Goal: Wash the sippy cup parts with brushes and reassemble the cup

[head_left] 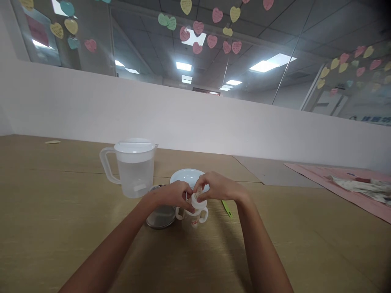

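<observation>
A small clear bottle with two white handles and a red print stands upright near the middle of the table. Over its mouth is a white collar with a translucent nipple. My left hand has its fingers closed on the left edge of the collar. From the right, my right hand pinches the collar and nipple with thumb and fingers. Parts of the bottle top are hidden by my fingers.
A lidded clear pitcher stands behind left. A round metal container sits left of the bottle, a white plate behind it. A green handle lies to the right. Farther right is a pink cloth.
</observation>
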`<action>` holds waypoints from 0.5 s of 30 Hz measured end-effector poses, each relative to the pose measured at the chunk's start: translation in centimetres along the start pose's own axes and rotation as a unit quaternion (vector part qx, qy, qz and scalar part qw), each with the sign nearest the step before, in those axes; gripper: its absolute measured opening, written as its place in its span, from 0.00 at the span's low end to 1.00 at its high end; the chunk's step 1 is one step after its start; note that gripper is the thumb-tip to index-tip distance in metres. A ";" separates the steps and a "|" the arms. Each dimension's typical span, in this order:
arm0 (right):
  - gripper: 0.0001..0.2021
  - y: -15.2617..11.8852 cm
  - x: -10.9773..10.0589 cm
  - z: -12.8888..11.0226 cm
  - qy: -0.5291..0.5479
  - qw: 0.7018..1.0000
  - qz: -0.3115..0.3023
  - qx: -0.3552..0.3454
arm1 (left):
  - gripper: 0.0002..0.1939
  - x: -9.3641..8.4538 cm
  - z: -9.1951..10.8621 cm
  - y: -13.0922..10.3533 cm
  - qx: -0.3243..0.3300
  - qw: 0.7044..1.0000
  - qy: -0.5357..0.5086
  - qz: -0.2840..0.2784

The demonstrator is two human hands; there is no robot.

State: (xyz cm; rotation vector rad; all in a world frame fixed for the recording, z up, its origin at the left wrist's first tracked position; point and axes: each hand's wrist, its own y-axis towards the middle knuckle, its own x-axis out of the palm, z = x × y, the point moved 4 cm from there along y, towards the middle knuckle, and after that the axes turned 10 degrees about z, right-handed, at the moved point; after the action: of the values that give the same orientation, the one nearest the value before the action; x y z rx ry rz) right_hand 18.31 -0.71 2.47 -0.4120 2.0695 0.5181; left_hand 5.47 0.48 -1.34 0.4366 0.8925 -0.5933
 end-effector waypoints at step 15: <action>0.10 1.0 1.9 -0.6 -0.033 0.999 -0.006 -0.039 | 0.22 0.5 0.0 0.2 0.031 0.999 0.023 -0.003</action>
State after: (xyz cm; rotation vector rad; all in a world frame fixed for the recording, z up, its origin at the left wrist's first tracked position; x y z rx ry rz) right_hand 16.46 -0.37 1.36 -0.4475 1.9870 0.6000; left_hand 5.81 0.51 -1.75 0.5054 0.9214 -0.6187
